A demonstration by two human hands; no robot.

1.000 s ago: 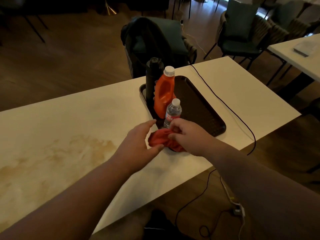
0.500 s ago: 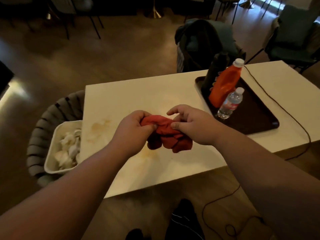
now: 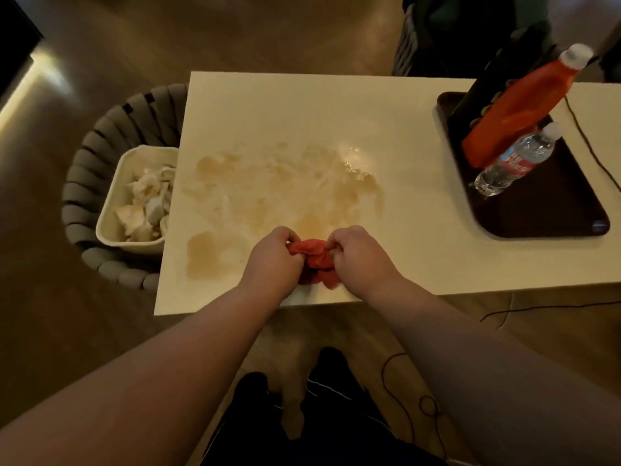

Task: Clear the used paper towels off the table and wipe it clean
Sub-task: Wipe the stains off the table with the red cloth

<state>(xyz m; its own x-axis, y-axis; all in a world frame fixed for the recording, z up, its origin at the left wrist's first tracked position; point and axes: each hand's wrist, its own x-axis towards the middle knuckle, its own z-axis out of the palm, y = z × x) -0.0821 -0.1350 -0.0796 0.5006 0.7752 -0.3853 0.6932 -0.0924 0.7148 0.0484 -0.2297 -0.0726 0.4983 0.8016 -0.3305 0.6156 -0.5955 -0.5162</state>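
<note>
A bunched red cloth (image 3: 314, 260) is held between both hands near the front edge of the white table (image 3: 302, 105). My left hand (image 3: 274, 260) grips its left end and my right hand (image 3: 359, 255) grips its right end. Brown wet stains (image 3: 285, 190) spread over the table's left half, just beyond the cloth. Crumpled white paper towels (image 3: 148, 203) fill a cream bin (image 3: 111, 216) that sits on a woven grey chair (image 3: 84, 183) against the table's left end.
A dark tray (image 3: 551, 213) at the right holds an orange bottle (image 3: 517, 109), a clear water bottle (image 3: 517, 159) and a black flask (image 3: 497, 65). A black cable (image 3: 591, 146) runs past the tray. A chair with dark clothing (image 3: 447, 35) stands behind the table.
The view swung left and down from the tray to the stained part of the table. Both hands carried the red cloth along, from beside the tray to the front edge.
</note>
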